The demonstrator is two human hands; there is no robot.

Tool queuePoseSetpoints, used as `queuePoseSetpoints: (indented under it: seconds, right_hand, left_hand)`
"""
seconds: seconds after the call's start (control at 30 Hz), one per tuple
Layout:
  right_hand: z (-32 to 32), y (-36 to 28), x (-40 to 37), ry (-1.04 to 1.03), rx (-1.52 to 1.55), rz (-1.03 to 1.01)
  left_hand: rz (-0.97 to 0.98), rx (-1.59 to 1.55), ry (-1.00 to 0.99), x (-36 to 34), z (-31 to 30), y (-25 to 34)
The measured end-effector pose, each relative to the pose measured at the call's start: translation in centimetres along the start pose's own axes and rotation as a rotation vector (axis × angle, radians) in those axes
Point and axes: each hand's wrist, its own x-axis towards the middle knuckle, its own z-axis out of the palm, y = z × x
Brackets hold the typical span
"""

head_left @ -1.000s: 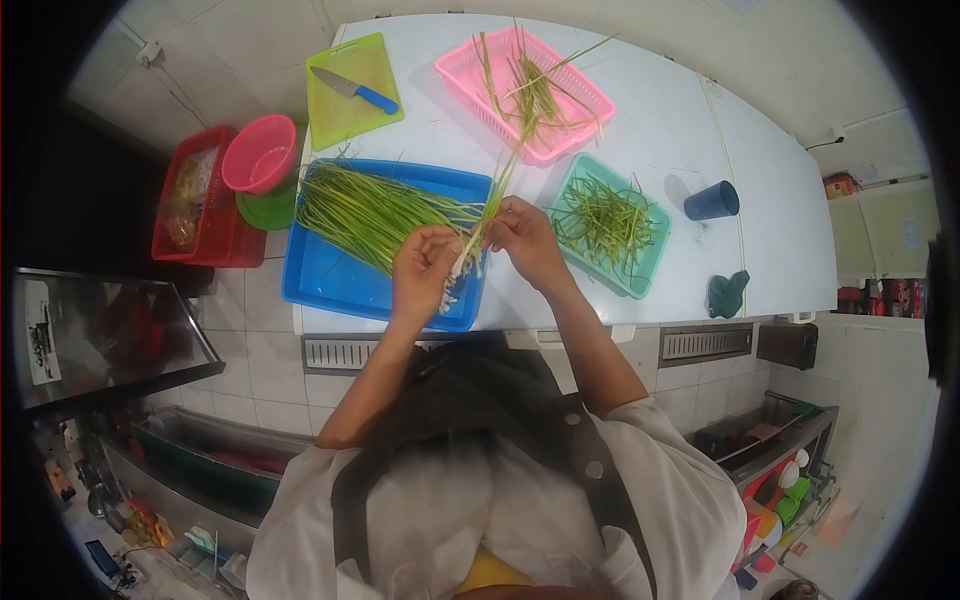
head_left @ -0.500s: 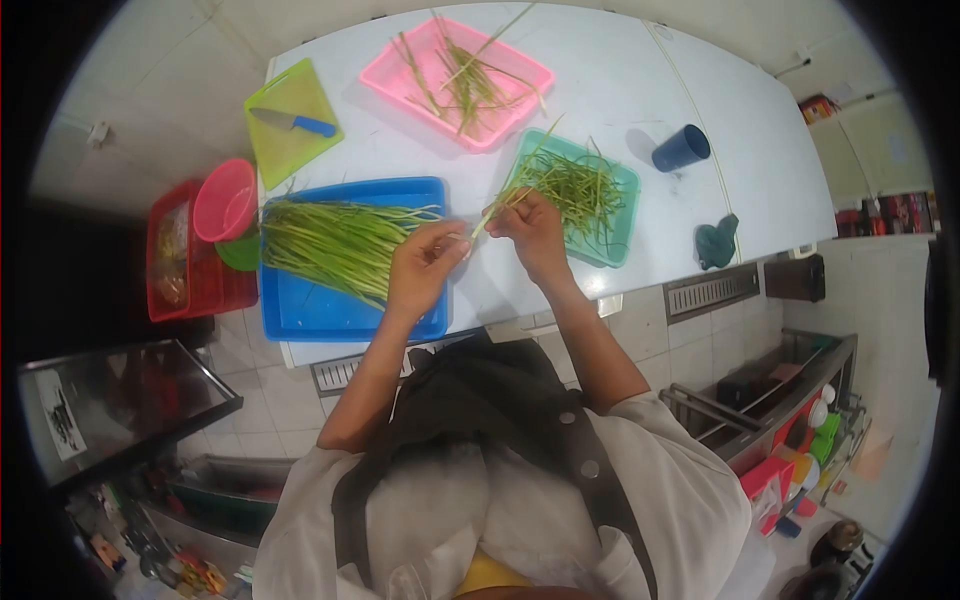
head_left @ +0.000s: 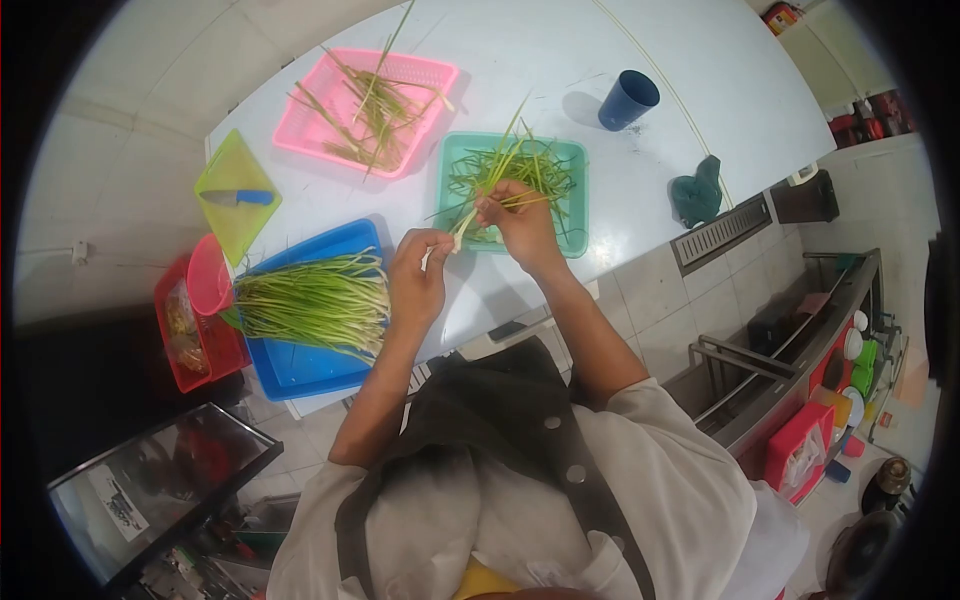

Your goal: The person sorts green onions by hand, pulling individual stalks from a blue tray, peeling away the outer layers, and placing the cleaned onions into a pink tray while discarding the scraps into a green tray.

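My right hand pinches a few thin spring onions in front of the green basket, their pale root ends pointing down to the left. At those root ends, my left hand is closed, thumb and fingertips together on the white tip. Trimmed-looking green stalks lie heaped in the green basket, just beyond my right hand. To the left, a large bunch of spring onions rests in a blue tray, roots toward my left wrist.
A pink basket with loose stalks stands at the back left. A knife lies on a green cutting board. At the right are a dark blue cup and a dark green cloth. Red containers stand left of the tray.
The head view has turned, so the table and its contents appear rotated and shifted left. Both hands stay on the spring onions, now closer in front of the green basket.
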Motion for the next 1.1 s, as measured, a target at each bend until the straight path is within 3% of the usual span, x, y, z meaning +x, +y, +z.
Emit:
queuePoseSetpoints:
  seconds: [0.4, 0.6, 0.7, 0.9, 1.1]
  right_hand:
    - [-4.3, -0.5, 2.2, 0.037, 0.068, -0.049]
    - [-5.5, -2.2, 2.8, -0.215, 0.266, 0.096]
    - [-4.9, -1.6, 2.6, -0.314, 0.228, 0.186]
    - [-5.0, 0.1, 3.7, -0.258, 0.158, 0.133]
    - [-4.9, 0.0, 4.0, -0.301, 0.131, 0.166]
  left_hand:
    - [0.083, 0.068, 0.006, 2.5, 4.6, 0.6]
    - [-0.168, -0.155, -0.079, 3.0, 5.3, -0.9]
    - [-0.147, -0.404, -0.006, 3.3, 6.1, -0.9]
    - [-0.263, -0.544, 0.078, 3.9, 5.9, 0.6]
    - [-0.371, -0.674, -0.007, 4.6, 5.1, -2.1]
